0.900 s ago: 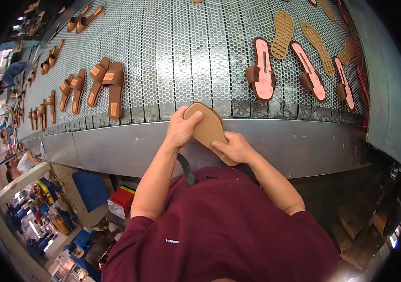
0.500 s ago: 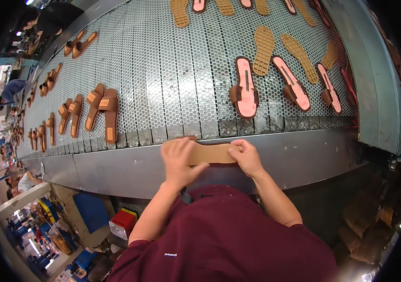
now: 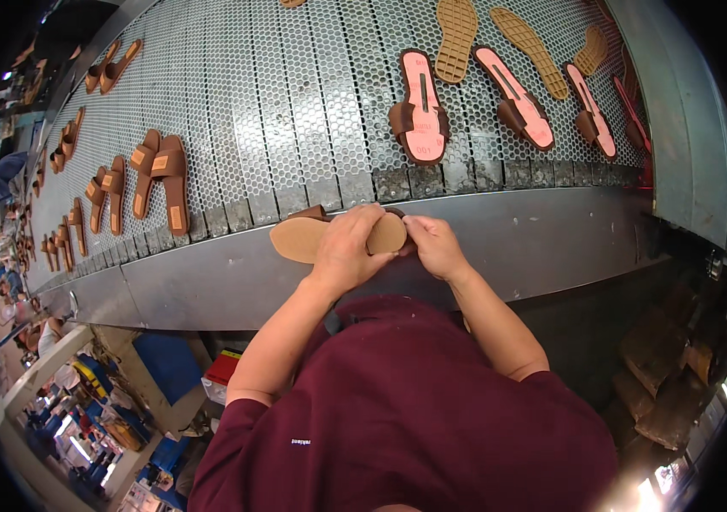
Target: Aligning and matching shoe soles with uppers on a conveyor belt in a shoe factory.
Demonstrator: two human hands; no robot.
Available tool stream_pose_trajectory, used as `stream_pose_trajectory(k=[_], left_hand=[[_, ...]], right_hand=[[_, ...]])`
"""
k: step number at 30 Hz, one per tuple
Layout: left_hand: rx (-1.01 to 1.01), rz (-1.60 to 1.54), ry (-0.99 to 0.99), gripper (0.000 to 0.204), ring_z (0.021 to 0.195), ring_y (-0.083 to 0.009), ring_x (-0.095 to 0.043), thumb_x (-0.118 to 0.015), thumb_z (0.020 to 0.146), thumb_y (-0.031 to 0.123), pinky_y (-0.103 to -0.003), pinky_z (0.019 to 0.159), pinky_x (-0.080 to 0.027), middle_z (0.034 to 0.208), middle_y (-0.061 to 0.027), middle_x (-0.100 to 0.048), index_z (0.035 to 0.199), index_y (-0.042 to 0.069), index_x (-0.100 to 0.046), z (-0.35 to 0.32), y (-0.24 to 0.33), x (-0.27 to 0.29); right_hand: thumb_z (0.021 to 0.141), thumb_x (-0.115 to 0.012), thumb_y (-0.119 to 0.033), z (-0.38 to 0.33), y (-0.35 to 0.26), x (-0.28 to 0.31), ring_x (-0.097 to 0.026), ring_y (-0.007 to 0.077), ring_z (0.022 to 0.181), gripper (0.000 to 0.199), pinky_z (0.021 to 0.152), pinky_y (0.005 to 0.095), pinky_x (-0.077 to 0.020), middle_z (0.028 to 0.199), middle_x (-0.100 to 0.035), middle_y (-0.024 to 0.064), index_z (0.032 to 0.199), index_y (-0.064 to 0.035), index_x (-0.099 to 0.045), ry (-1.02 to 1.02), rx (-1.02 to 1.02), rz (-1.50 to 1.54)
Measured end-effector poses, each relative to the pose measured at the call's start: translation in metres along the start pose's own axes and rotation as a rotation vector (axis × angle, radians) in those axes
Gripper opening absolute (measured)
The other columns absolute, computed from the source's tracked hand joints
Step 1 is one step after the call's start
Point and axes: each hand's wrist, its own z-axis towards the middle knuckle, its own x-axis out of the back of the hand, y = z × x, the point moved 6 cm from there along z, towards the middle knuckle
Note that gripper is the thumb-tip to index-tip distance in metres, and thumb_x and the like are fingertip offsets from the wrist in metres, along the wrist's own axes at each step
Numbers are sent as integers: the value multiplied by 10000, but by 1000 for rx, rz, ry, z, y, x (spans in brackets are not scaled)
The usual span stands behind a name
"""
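A brown sandal with a tan sole (image 3: 293,240) lies crosswise in front of me, just over the metal rail, its sole facing up. My left hand (image 3: 348,249) is wrapped over the middle of it, the thumb on the near side. At the sole's rounded right end, my right hand (image 3: 437,245) pinches the edge between thumb and bent fingers. Part of the brown strap (image 3: 312,212) sticks out on the far side. Beyond the rail, a pink-faced sandal piece with a brown strap (image 3: 424,128) lies on the belt, with a loose tan ridged sole (image 3: 455,43) beside it.
The mesh conveyor belt (image 3: 295,111) carries finished brown sandals (image 3: 175,183) in pairs on the left and more pink-faced pieces (image 3: 521,107) on the right. A grey metal housing (image 3: 692,128) stands at the right. Below left is a red box (image 3: 223,367).
My left hand has gone from the sole's left end to its middle and now grips it. My right hand stays at the right end. The view has shifted, so the belt appears higher.
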Motion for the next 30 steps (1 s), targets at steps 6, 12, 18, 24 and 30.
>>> stream_pose_trajectory(k=[6,12,18,24,30], left_hand=[[92,-42,-34,666,1137,-346,-612,-904,631,150,-437,967,-495,1210,-157,-642,1217,26,-613,7,3,-1],[83,-41,-54,678,1127,-355,-588,-909,631,165,-436,956,-494,1191,-155,-615,1221,21,-607,11,8,-2],[8,32,-14,700,1103,-353,-588,-898,609,133,-448,941,-493,1206,-154,-601,1234,34,-598,11,10,-9],[-145,103,115,640,1132,-369,-592,-898,628,123,-461,987,-481,1213,-169,-598,1187,43,-595,25,20,35],[107,112,728,765,1349,-345,-475,-857,749,74,-403,1108,-397,1420,-212,-496,1390,28,-442,-23,-83,110]], right_hand=[[1080,-443,-245,-5,-15,-6,-650,104,784,375,717,256,-531,909,-706,55,1054,41,-685,-29,66,174],[1077,-446,-233,-8,-21,-2,-634,87,797,370,731,253,-519,920,-704,43,1052,47,-687,-25,116,144],[977,-661,-239,-17,-41,-3,-622,72,799,294,726,248,-515,885,-705,34,1047,44,-696,44,117,-170],[914,-742,-217,-14,-77,4,-644,96,804,386,740,264,-533,935,-702,47,1204,18,-643,60,436,-78],[891,-681,-267,61,-169,98,-610,340,1084,676,939,411,-505,1304,-558,209,1470,-43,-414,535,588,-866]])
